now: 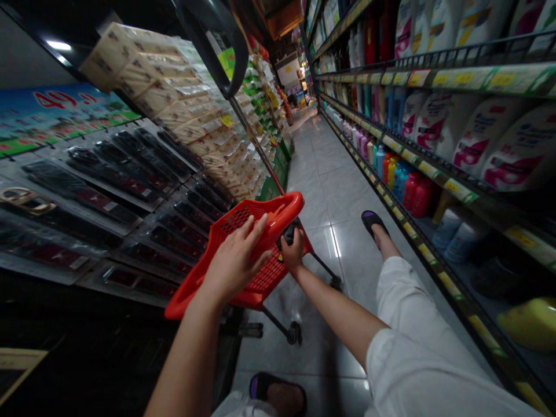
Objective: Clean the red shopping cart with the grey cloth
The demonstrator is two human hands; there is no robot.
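A red plastic shopping basket cart stands tilted in my view, on a frame with small black wheels. Its metal pole rises to a black loop handle at the top. My left hand is laid over the basket's rim with fingers spread; whether it presses on the rim I cannot tell. Just under the rim's right end, my right hand has its fingers closed round a black object with a yellow patch. Most of that object is hidden, and I cannot tell if it belongs to the cart.
Shelves of shampoo bottles line the right side. On the left are hanging packs of belts and stacked packs of tissue. The grey tiled floor runs ahead between them. My slippered feet are on either side below.
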